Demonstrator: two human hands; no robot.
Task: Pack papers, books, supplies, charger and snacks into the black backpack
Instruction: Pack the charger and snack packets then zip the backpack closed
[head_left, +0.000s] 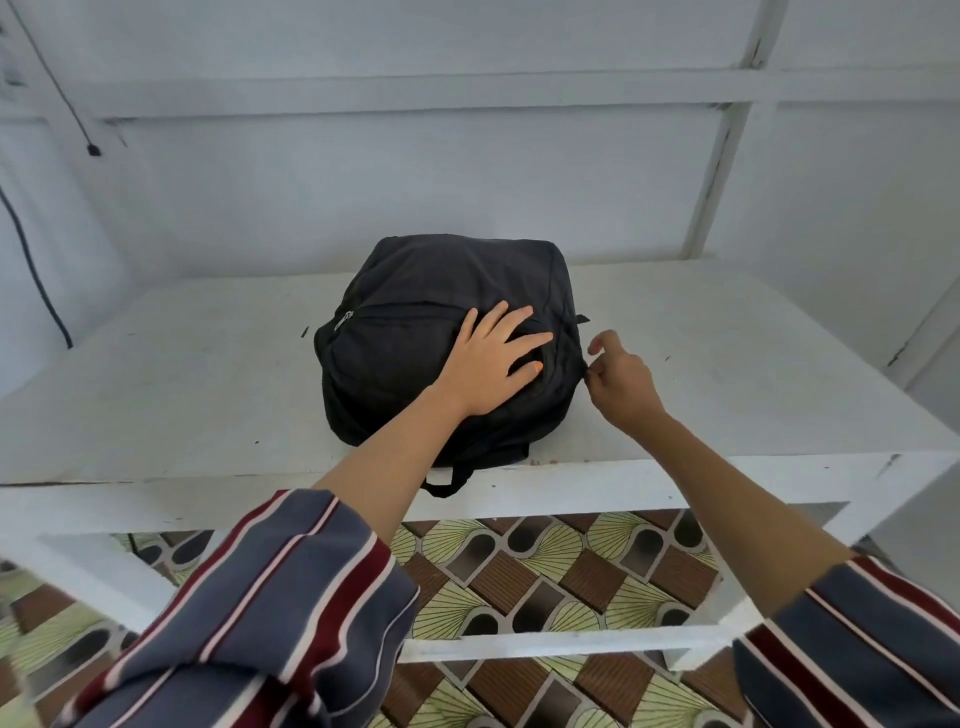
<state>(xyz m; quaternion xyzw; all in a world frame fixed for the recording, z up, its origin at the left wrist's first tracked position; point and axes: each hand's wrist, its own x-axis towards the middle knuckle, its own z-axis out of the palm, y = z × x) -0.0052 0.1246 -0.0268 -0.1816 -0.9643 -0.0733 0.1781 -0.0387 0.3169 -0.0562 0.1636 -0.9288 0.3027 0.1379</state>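
A: Entry one. Where is the bag?

B: The black backpack (415, 291) lies flat on the white table (182, 389), about mid-width and close to the front edge. A zip line crosses its upper face, with a pale zipper pull (344, 320) at the left end. A carry loop (447, 480) hangs over the table's front edge.

A: Left hand?

B: The left hand (488, 364) rests palm down on the right half of the bag. Its fingers are straight, spread and pointing right. It holds nothing and only lies on the fabric.

A: Right hand?

B: The right hand (621, 384) is at the bag's right edge, off the upper face. Thumb and forefinger meet in a pinch on a small dark bit at the side seam, and the other fingers are curled. Zip tab or fabric: cannot tell, too small.

A: Bag relative to the grips?

B: The bag's bulk lies left of the pinch and under the left palm. The hands are near each other but apart. A short strap tab (583, 318) juts from the bag's right side, just beyond the right hand.

A: Surroundings?

B: Striped sleeves (249, 613) end above bare forearms. Patterned floor tiles (545, 571) show below the table frame. A dark cable (31, 260) hangs on the wall at far left.
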